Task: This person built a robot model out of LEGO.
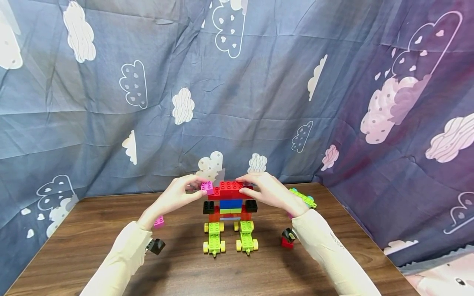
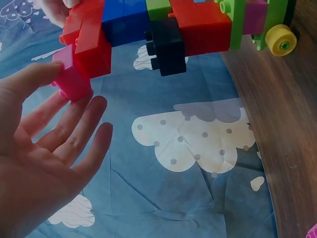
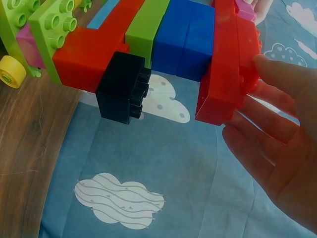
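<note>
A toy-block figure stands mid-table on two lime wheeled bases with yellow wheels. Its body has blue bricks, with black bricks jutting out at both sides. Across the top lies a long red brick, carrying a shorter red brick. My left hand pinches a pink brick between thumb and fingers, right at the left end of the long red brick. At the other end, my right hand grips the shorter red brick, thumb in front and fingers behind.
Another pink brick lies on the wooden table at the left. To the right sit a red brick and, farther back, a lime wheeled piece. A cloud-patterned cloth hangs behind the table.
</note>
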Action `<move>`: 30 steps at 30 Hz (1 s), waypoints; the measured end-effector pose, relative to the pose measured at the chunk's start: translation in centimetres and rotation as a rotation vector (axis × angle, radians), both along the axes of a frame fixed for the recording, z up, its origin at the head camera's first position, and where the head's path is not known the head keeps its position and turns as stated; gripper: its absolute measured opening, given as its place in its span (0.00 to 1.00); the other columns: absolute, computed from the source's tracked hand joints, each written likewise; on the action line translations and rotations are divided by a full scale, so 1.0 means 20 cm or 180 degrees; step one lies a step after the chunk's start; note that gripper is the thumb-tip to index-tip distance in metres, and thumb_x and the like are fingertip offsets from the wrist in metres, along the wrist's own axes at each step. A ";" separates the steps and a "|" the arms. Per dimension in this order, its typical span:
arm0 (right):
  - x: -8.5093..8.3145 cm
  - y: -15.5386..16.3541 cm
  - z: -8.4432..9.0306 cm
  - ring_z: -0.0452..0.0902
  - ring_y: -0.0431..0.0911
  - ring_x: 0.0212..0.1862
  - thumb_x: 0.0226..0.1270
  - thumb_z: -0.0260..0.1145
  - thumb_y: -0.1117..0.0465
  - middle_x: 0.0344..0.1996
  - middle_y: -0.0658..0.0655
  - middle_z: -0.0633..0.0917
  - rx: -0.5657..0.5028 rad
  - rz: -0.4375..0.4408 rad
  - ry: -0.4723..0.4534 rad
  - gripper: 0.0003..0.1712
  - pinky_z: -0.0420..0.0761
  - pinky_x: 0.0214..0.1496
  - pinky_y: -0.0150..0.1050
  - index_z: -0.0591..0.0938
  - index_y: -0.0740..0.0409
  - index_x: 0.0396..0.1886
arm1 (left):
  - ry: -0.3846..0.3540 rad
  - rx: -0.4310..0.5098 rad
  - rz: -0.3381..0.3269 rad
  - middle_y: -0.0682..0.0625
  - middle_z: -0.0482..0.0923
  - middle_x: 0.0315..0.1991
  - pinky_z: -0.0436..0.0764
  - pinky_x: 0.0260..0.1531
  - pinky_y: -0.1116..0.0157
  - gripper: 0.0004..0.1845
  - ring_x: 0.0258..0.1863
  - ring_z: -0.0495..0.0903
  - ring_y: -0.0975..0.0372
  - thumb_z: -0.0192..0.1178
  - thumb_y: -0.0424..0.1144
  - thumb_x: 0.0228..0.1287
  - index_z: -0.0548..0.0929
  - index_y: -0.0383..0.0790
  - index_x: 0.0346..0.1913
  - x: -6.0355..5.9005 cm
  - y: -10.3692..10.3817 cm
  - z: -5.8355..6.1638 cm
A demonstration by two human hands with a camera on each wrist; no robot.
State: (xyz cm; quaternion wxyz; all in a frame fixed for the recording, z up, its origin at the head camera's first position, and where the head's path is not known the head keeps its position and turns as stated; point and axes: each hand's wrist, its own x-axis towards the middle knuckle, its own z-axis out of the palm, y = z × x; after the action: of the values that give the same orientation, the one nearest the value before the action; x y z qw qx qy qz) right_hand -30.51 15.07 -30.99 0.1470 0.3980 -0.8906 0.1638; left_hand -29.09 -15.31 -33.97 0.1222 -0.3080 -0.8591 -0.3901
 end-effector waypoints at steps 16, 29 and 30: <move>-0.01 0.00 -0.01 0.84 0.43 0.52 0.67 0.68 0.50 0.51 0.51 0.88 0.0021 0.0009 0.0033 0.21 0.83 0.57 0.43 0.84 0.50 0.57 | 0.0413 -0.0103 0.0003 0.52 0.84 0.41 0.83 0.45 0.62 0.16 0.38 0.82 0.58 0.68 0.36 0.60 0.86 0.45 0.52 0.01 0.02 0.02; 0.00 0.00 -0.01 0.84 0.43 0.51 0.67 0.68 0.50 0.51 0.51 0.88 0.0038 0.0004 0.0042 0.21 0.83 0.57 0.43 0.83 0.51 0.57 | 0.0430 -0.0520 0.0015 0.49 0.83 0.45 0.81 0.44 0.61 0.18 0.41 0.79 0.58 0.67 0.38 0.62 0.85 0.44 0.56 0.01 0.01 0.04; 0.00 0.00 0.00 0.84 0.43 0.51 0.67 0.68 0.50 0.51 0.51 0.88 0.0039 -0.0001 0.0042 0.21 0.83 0.57 0.43 0.84 0.51 0.57 | 0.0429 -0.0537 0.0002 0.48 0.83 0.47 0.82 0.45 0.60 0.18 0.42 0.80 0.57 0.67 0.38 0.62 0.84 0.43 0.56 0.01 0.02 0.05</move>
State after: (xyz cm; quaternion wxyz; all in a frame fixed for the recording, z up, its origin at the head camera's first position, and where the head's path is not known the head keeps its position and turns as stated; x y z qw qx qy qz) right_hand -30.53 15.00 -31.08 0.1504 0.3999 -0.8906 0.1557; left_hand -28.90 -15.00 -33.01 0.1534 -0.3425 -0.8788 -0.2948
